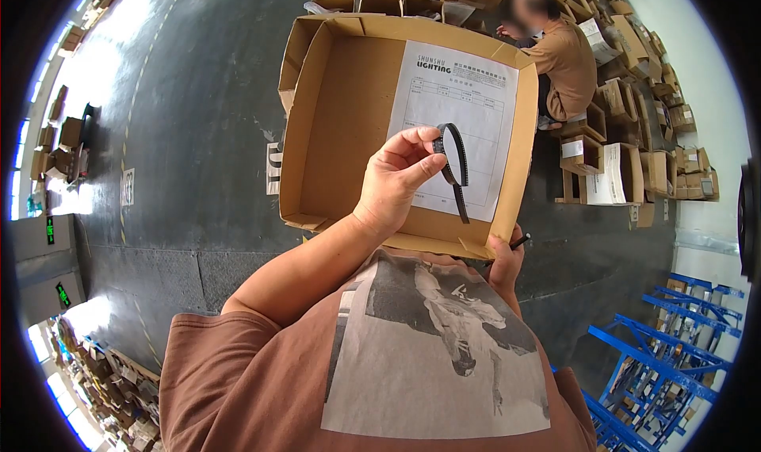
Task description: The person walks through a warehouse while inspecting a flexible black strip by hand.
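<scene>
My left hand point(400, 170) pinches a looped strip of black carrier tape point(462, 192) between thumb and fingers. Small marks run along the strip, and its loose end hangs down. Beneath it is a shallow cardboard box point(333, 127), tilted in front of my body. A printed paper form point(444, 103) headed "SHUNSHU LIGHTING" lies inside, on the box's right side. My right hand point(504, 263) grips the near right corner of the box. A black pen point(521, 241) sticks out from that same hand; its other end is mostly hidden.
Another person point(567, 63) crouches at the upper right beside stacked cartons point(618, 174). More boxes point(380, 5) stand just beyond my box. Blue metal racking point(658, 349) is at the lower right. Dark grey floor point(214, 119) with a yellow dashed line extends to the left.
</scene>
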`<move>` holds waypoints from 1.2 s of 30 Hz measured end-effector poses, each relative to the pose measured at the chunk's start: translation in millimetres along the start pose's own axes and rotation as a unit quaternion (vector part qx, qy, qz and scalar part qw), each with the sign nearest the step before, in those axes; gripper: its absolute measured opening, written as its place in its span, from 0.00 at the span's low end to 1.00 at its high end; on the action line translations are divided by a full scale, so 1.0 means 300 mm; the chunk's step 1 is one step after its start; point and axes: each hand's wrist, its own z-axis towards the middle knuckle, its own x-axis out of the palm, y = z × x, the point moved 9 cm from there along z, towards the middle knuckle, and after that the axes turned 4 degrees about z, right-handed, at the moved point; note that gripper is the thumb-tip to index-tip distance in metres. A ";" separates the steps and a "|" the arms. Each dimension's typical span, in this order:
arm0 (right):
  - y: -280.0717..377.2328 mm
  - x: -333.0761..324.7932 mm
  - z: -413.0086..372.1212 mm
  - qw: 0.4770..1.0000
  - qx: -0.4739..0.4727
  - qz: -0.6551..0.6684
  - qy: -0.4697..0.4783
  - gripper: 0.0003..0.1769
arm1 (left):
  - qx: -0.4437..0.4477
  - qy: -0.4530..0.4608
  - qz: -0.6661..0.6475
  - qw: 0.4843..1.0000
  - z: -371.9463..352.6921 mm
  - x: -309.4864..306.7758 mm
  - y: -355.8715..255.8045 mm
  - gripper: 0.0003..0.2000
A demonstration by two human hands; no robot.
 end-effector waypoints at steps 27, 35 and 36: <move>0.005 0.003 -0.002 1.000 -0.003 -0.012 0.002 0.19 | 0.002 0.010 0.007 1.000 0.001 -0.012 0.011 0.18; -0.008 -0.007 0.003 1.000 -0.002 -0.009 0.000 0.20 | -0.006 0.003 -0.009 1.000 0.002 -0.021 0.021 0.17; -0.011 -0.009 0.005 1.000 -0.004 -0.005 0.000 0.20 | -0.006 0.003 -0.009 1.000 0.002 -0.022 0.021 0.17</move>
